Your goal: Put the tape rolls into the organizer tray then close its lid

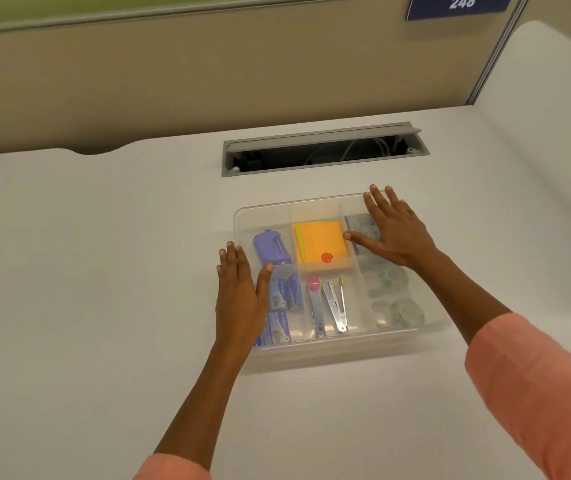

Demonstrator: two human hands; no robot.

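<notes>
A clear plastic organizer tray (pixel 312 351) sits on the white desk with its translucent lid (pixel 263 216) lying flat over it. Several pale patterned tape rolls (pixel 395 299) show through the lid in the right front compartment. My left hand (pixel 240 296) lies flat on the lid's left edge, fingers spread. Over the back right corner my right hand (pixel 391 230) presses flat, thumb pointing toward the middle. Neither hand holds anything.
Under the lid lie an orange sticky-note pad (pixel 318 242), a purple hole punch (pixel 270 249), blue staple boxes (pixel 282 306) and metal staple removers (pixel 329 306). An open cable slot (pixel 325 150) is set in the desk behind the tray. A beige partition stands at the back.
</notes>
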